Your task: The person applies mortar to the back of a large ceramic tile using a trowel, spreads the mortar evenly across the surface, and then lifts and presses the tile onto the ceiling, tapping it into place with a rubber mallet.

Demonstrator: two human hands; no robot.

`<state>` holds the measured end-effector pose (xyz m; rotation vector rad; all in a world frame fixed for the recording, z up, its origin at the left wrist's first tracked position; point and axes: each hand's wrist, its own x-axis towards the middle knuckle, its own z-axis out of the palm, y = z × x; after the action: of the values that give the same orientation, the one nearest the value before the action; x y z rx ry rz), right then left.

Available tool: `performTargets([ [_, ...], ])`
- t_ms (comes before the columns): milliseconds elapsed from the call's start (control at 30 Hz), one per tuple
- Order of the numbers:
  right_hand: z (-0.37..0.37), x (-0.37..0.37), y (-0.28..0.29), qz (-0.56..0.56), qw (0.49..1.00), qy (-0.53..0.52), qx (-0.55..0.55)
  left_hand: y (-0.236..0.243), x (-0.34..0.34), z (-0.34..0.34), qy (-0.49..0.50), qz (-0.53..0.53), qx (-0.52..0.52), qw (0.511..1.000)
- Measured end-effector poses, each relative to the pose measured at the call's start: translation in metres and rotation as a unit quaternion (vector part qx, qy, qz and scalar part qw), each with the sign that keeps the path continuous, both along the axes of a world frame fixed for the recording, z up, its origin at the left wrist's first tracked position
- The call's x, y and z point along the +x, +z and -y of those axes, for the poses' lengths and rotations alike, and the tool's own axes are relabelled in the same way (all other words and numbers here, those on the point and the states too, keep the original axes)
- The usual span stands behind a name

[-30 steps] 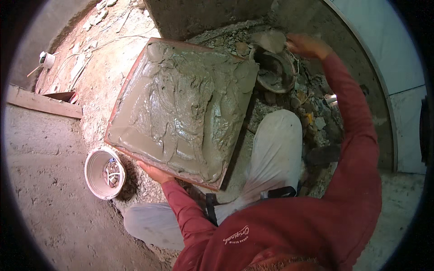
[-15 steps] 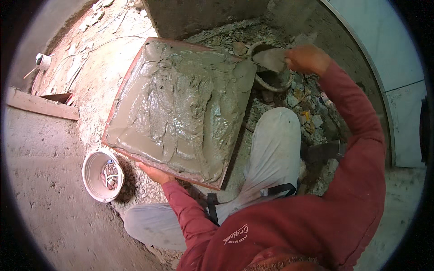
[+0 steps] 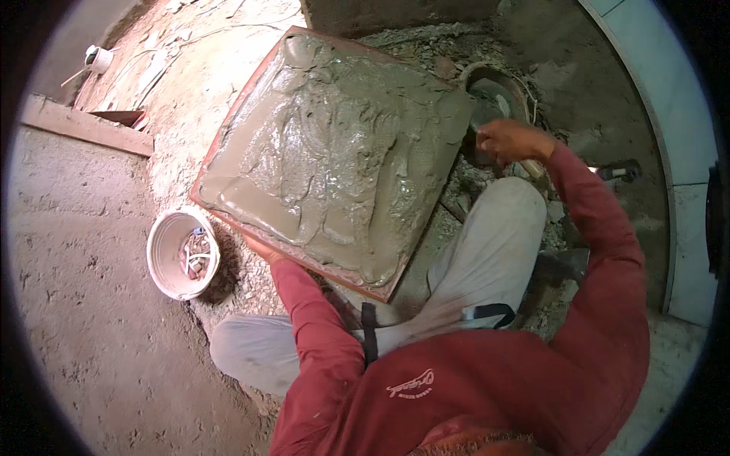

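- One trowel [image 3: 534, 169], gripped in the right hand [image 3: 513, 142], bucket [image 3: 487, 68] just beyond
- Left hand [image 3: 262, 249] touching the tile's [image 3: 344, 277] edge, grip unclear
- Mortar [image 3: 334, 156] beyond it, pail [image 3: 166, 254] to its left

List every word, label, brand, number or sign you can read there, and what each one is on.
Sweater, chest: pale script lettering; I'm not copying out its wording.
Sweater, under the script: a smaller line, too small to read reliably.
Panel and white bucket: no text I can make out.
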<state>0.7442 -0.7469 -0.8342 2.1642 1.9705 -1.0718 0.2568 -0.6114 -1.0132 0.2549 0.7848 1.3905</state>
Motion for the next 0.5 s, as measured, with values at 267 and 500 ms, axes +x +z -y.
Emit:
performTargets([
  [267, 0.044, -0.118, -0.075, -0.323, 0.781, -0.533, -0.043, -0.002, 0.002, -0.031, 0.14, -0.143, 0.051, 0.978],
  [500, 0.034, -0.161, -0.077, -0.545, 0.58, -0.605, -0.002, -0.022, -0.062, -0.108, 0.078, -0.023, 0.057, 0.995],
])
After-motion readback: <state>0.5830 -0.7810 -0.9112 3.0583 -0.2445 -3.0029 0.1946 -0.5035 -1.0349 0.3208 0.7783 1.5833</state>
